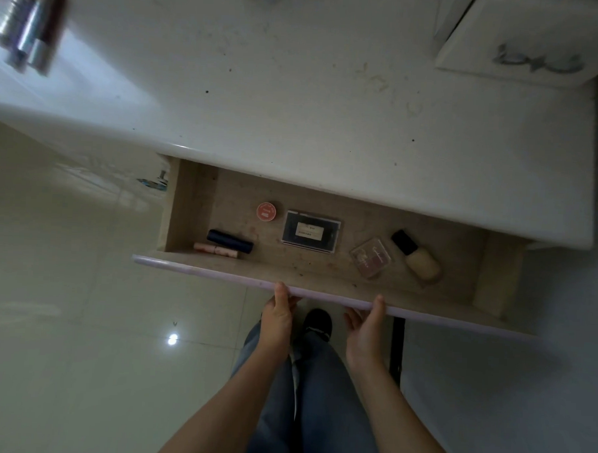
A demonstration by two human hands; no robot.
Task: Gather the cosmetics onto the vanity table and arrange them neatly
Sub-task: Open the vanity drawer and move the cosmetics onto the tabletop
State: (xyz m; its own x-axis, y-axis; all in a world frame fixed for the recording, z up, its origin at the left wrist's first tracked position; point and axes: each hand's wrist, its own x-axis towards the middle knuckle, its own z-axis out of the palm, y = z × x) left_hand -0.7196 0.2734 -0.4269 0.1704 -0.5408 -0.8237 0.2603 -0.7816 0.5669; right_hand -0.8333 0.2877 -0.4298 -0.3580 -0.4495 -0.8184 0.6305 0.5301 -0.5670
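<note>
An open wooden drawer under the white vanity table holds several cosmetics: a round red tin, a black rectangular palette, a small pink compact, a cream bottle with a black cap, a dark lipstick tube and a pink tube. My left hand and my right hand both grip the drawer's pale lilac front edge, thumbs on top, fingers hidden under it.
Blurred metallic bottles stand at the table's far left. A small white cabinet with an ornate handle sits at the back right. Glossy floor tiles lie to the left; my legs and a dark shoe are below the drawer.
</note>
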